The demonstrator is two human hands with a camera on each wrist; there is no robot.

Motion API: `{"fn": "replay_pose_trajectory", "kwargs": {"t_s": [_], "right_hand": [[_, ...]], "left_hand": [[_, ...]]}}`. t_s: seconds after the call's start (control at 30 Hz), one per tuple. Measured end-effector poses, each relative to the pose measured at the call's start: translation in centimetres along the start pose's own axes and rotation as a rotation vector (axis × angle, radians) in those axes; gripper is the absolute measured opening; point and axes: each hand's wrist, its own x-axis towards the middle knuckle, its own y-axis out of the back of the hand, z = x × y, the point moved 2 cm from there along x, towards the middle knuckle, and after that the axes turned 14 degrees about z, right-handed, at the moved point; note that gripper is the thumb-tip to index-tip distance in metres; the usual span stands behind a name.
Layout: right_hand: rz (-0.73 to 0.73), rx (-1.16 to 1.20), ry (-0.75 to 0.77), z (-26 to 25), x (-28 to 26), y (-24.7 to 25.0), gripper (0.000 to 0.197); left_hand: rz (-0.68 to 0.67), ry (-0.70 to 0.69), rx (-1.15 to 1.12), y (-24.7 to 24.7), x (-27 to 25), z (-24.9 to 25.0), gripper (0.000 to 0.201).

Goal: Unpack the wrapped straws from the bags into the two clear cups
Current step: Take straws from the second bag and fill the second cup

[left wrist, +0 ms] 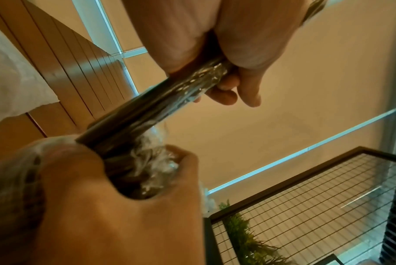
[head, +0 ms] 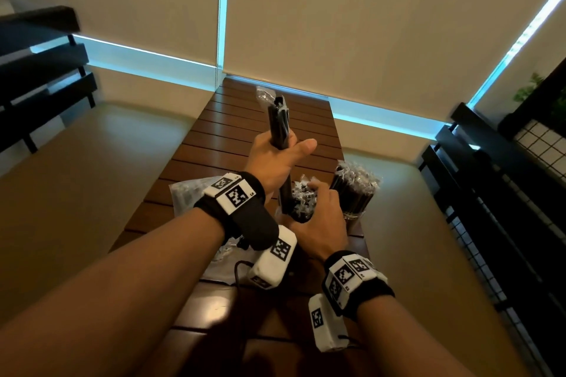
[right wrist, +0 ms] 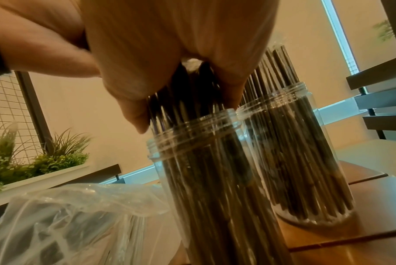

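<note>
Straws (right wrist: 206,179) through jar wall, right wrist only

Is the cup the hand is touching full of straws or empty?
Nearly full. The near clear cup is packed with dark wrapped straws rising past its rim, where the right hand grips them.

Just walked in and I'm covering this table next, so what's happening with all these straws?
A person is filling two clear cups with wrapped black straws. The left hand grips a bundle of straws, its lower end going into the nearer cup. The right hand holds the straws already in that cup. The farther cup looks full, and a plastic bag lies beside them on the wooden table.
</note>
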Motion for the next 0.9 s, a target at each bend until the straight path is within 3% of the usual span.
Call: {"fn": "replay_pose_trajectory", "kwargs": {"t_s": [0.27, 0.47, 0.77, 0.9], "right_hand": [[0.013, -0.007, 0.001, 0.2, -0.1, -0.2, 0.073], [0.046, -0.036, 0.021, 0.5, -0.3, -0.2, 0.069], [0.017, -0.005, 0.003, 0.4, -0.2, -0.5, 0.076], [0.011, 0.023, 0.004, 0.6, -0.2, -0.5, 0.089]], "left_hand": [[-0.021, -0.007, 0.083, -1.1, 0.2, -2.4, 0.046], [0.097, 0.094, -0.015, -0.1, 1.2, -2.8, 0.039], [-0.101, 0.032, 0.15, -1.5, -0.3, -4.7, 0.04], [-0.162, 0.037, 0.267, -1.3, -1.2, -6.5, 0.033]]}}
